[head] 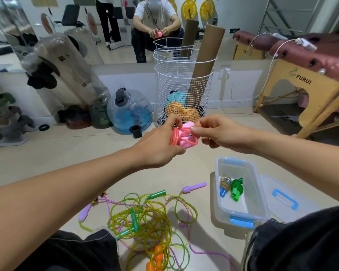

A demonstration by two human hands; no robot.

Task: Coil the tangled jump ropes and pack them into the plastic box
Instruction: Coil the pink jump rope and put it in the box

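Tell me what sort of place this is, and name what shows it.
Probably a small gym or fitness studio: a wall mirror with yellow weight plates beside it, a padded massage table, a wire basket of balls, and jump ropes on the floor.

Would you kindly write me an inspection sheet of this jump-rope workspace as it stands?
Surface: pale floor, person seated above it.
Job's things: pink rope coiled, held by both hands; plastic box open, holding a green coiled rope and a blue-handled one; lid beside it; tangled ropes on the floor.
Clutter: purple handle beside the tangle.
Grips: left hand grips the pink rope; right hand pinches it.
Cables: white cable hanging by the massage table.
Surroundings: wire basket, cardboard tube, water bag, mirror.
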